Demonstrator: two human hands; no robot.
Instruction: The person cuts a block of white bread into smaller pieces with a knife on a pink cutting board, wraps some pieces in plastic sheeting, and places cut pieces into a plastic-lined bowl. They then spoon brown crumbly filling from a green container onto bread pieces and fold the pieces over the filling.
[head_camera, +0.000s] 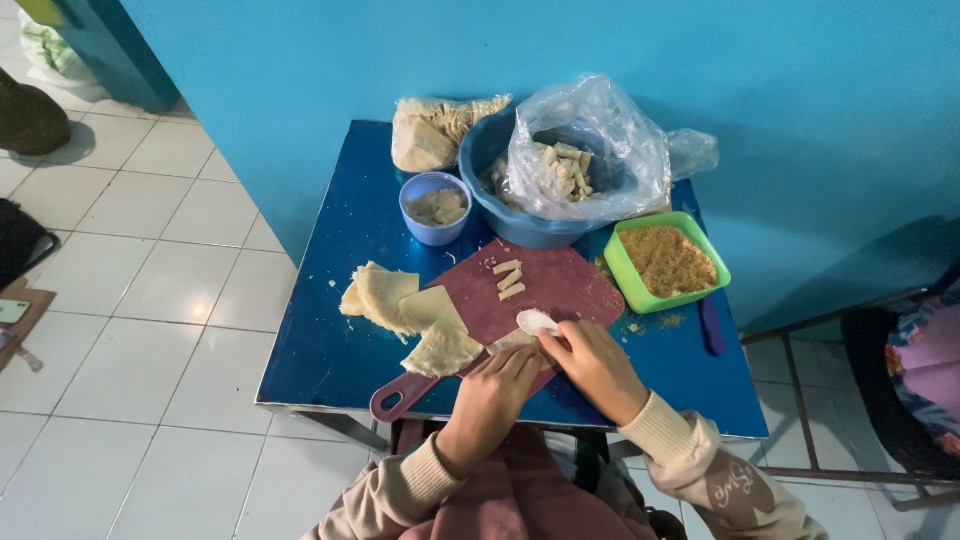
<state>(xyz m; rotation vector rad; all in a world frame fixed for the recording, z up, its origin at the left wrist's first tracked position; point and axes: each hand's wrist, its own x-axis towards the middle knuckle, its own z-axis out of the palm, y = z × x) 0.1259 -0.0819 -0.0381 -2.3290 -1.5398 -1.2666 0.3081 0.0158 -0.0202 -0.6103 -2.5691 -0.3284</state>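
Observation:
My left hand (492, 392) and my right hand (592, 366) meet at the near edge of a maroon cutting board (560, 285) on a small blue table (340, 330). Between their fingers they pinch and fold a pale thin wrapper sheet (535, 324). Three short pale sticks (508, 279) lie in the middle of the board. A loose stack of cream wrapper sheets (405, 312) rests at the board's left edge, just beside my left hand.
A green square tray of brown crumbs (667, 262) stands right of the board. Behind it are a blue basin with a plastic bag of cut pieces (570, 170), a small blue cup (434, 208), a bagged block (432, 132) and a dark utensil (711, 326). Blue wall behind; white tiled floor left.

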